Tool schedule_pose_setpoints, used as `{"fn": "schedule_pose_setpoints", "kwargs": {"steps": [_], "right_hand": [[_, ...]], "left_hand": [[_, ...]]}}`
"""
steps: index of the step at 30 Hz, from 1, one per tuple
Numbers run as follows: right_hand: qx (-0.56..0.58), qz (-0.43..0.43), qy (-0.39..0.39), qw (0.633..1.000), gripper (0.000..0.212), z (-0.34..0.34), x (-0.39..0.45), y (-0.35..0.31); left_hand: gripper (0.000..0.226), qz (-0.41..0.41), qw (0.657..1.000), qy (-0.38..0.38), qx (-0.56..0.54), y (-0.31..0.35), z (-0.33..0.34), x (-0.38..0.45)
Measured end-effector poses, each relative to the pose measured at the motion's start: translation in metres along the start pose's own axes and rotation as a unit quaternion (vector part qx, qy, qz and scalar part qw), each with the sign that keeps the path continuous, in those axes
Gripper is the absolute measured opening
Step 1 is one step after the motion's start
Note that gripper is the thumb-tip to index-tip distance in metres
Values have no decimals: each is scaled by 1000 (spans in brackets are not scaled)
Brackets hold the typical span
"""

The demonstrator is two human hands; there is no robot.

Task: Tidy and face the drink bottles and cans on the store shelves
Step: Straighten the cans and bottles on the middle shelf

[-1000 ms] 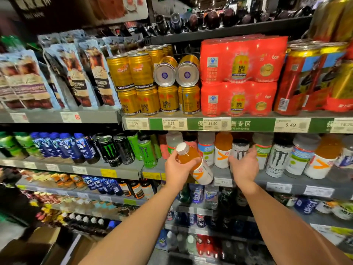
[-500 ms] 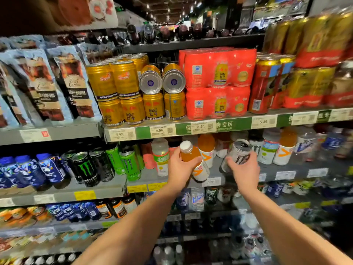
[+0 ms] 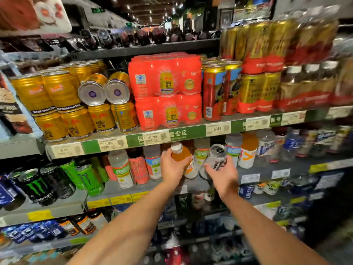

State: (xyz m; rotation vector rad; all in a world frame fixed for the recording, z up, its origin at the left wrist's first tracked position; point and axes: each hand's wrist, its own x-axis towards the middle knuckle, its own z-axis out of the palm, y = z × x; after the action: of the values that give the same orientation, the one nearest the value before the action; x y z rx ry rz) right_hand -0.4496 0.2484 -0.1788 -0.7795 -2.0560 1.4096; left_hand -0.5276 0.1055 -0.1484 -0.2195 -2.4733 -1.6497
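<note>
Left hand (image 3: 172,167) grasps an orange drink bottle (image 3: 183,159), tilted, at the front of the middle shelf (image 3: 191,185); right hand (image 3: 222,174) curls round a white Monster can (image 3: 215,159), also tilted. Risk: either container could slip or knock neighbouring bottles over in the crowded row; the can's base and the right-hand products are blurred or hidden.
</note>
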Motion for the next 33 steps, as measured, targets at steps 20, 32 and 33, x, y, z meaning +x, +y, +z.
{"fn": "schedule_pose_setpoints", "kwargs": {"steps": [20,32,33], "right_hand": [[-23,-69,-134,988,65,-13,28,34],[-59,-103,-189,975,60,-14,11,17],[-52,-102,-192,975,57,-10,6,15]], "left_hand": [[46,-2,964,85,253,21,46,4],[35,20,998,50,-36,15,12,-42],[40,3,999,10,-48,14,9,-45]]}}
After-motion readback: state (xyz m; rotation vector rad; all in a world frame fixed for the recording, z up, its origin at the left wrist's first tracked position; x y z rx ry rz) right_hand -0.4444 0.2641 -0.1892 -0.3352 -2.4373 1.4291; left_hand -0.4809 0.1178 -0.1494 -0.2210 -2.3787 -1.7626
